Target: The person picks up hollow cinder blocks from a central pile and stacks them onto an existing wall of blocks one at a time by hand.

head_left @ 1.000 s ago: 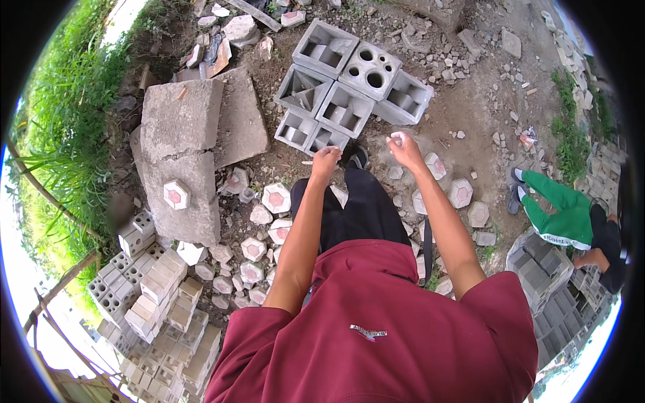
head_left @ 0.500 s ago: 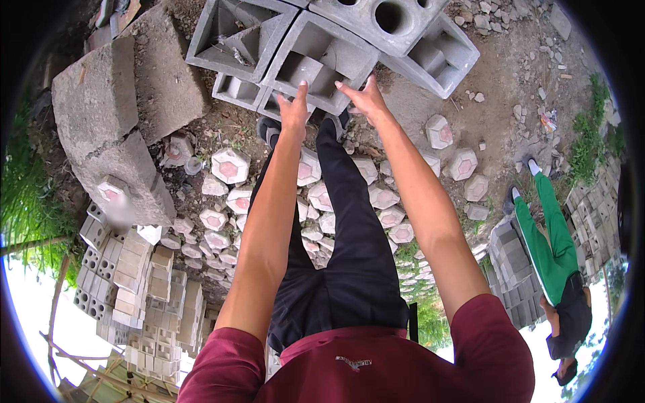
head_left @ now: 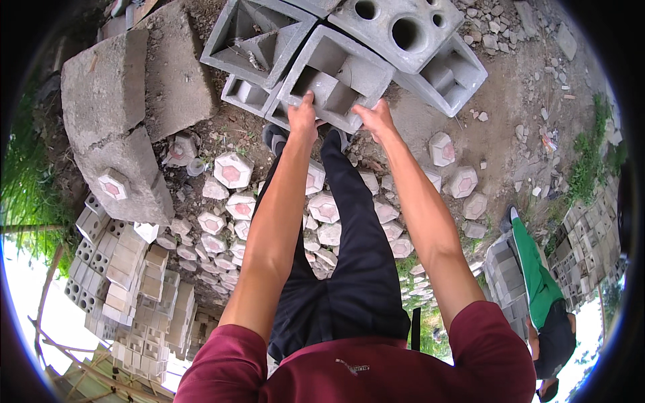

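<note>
A grey hollow concrete block [head_left: 366, 66] with stepped compartments lies in front of my feet, on top of other blocks. My left hand [head_left: 302, 117] grips its near left edge, thumb over the rim and fingers hidden below. At the near right corner my right hand [head_left: 377, 121] is closed on the same block, its thumb against the rim. Left of it sits a similar block [head_left: 259, 41] with slanted inner faces. A block with round holes [head_left: 386, 37] touches its far right side, above another open-celled block [head_left: 443, 74].
Large cracked concrete slabs [head_left: 111, 107] lie at the left. Many hexagonal pavers [head_left: 233, 170] are scattered around my legs. Block stacks [head_left: 127, 282] stand at the lower left and right. A person in green trousers [head_left: 537, 269] is at the right. Rubble [head_left: 494, 30] lies at the far right.
My right hand's fingers, spread apart before, have closed on the block's corner. My left hand has settled onto its edge. The whole view has shifted slightly, and the person at right has changed stance.
</note>
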Available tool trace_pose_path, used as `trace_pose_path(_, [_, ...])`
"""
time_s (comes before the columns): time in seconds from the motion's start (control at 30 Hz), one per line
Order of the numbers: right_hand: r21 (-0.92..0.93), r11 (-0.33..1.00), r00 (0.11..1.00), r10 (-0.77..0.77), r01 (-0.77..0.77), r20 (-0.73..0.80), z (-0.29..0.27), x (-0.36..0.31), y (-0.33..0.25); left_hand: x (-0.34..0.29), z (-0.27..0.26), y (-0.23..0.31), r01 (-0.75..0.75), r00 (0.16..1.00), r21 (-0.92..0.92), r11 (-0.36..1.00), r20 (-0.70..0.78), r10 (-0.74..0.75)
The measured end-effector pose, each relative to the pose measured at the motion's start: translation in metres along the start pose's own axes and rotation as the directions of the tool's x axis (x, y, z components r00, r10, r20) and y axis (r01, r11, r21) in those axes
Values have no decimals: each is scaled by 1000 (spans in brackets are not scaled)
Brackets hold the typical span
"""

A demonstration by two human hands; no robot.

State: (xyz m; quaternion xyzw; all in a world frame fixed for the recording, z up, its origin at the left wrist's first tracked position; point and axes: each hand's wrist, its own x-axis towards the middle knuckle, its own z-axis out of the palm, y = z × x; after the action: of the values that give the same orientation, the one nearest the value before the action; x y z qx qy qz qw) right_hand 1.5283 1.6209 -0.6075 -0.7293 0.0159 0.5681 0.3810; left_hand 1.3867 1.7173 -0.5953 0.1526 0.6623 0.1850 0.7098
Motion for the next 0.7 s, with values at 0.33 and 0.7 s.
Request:
trace_pose_path(0.33, [114, 989, 992, -105, 96, 71, -6, -172, -44, -156, -26, 15, -181, 983, -418, 890, -67, 169])
trace_pose_path(0.7, [-211, 956, 956, -149, 205, 252, 35, -355, -136, -331, -114, 81, -147, 989, -482, 864, -94, 116])
